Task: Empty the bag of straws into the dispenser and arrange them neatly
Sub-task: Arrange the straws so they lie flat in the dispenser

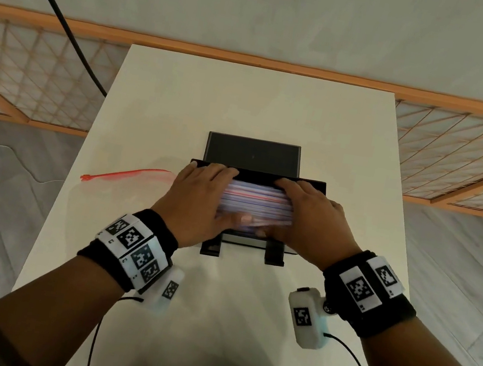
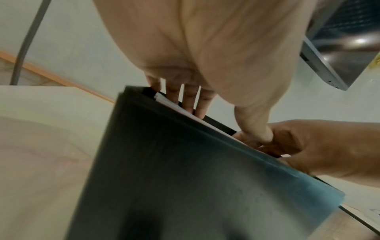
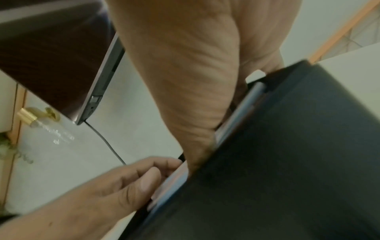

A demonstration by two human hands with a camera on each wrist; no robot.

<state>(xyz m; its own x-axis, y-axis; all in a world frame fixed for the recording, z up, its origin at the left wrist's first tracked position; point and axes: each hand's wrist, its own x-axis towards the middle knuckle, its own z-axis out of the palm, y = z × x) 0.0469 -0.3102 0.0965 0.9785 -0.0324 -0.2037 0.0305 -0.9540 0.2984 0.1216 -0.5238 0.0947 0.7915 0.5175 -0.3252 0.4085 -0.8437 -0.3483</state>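
Note:
A black straw dispenser (image 1: 210, 246) stands mid-table with its lid (image 1: 253, 154) tipped open at the back. A pile of paper-wrapped straws (image 1: 256, 201) lies crosswise in it. My left hand (image 1: 206, 196) grips the pile's left end, fingers over the far edge and thumb on the near side. My right hand (image 1: 311, 217) grips the right end the same way. In the left wrist view my fingers (image 2: 188, 99) reach down behind the white straws (image 2: 170, 104) above the dispenser wall (image 2: 185, 178). The right wrist view shows straws (image 3: 240, 112) under my right hand (image 3: 195, 81). The empty zip bag (image 1: 124, 185) lies flat to the left.
The white table (image 1: 247, 104) is narrow, with its edges close on both sides. A black cable (image 1: 55, 8) hangs at the far left before a wooden lattice screen (image 1: 29, 67). An open laptop (image 3: 61, 56) and a gold-capped glass bottle (image 3: 41, 120) appear in the right wrist view.

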